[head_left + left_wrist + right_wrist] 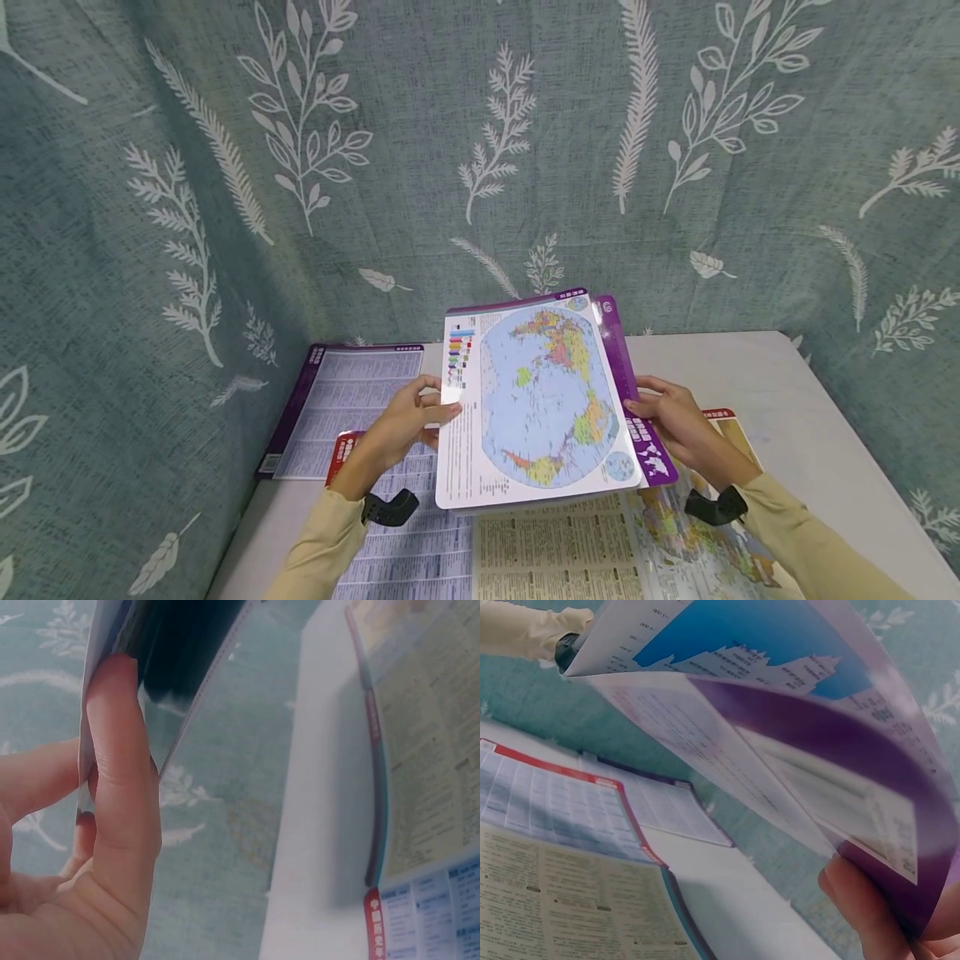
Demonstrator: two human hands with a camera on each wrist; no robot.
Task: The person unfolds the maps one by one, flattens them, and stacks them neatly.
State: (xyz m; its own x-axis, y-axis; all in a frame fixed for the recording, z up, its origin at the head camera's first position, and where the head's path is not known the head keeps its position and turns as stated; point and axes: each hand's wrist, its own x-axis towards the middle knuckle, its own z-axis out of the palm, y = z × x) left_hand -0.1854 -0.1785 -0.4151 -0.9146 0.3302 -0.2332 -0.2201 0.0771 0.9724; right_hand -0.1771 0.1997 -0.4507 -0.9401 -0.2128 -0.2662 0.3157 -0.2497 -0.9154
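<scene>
A world map sheet (540,400) is held up above the table, tilted, its printed face toward the head camera. My left hand (408,417) pinches its left edge, thumb in front; in the left wrist view a finger (124,765) lies behind the edge. Behind the map, a purple-bordered sheet (618,358) sticks out to the right. My right hand (675,421) pinches that sheet's right edge between thumb and fingers. Seen in the right wrist view, the purple sheet (802,727) bends and stands apart from a sheet with a blue graphic (735,671).
On the white table (795,417) lie a purple-edged text sheet (360,400) at back left, a red-edged text sheet (412,550) in front, a beige text sheet (555,550) and a coloured map (682,517) under my right forearm. Leaf-patterned cloth (420,167) hangs behind and at the sides.
</scene>
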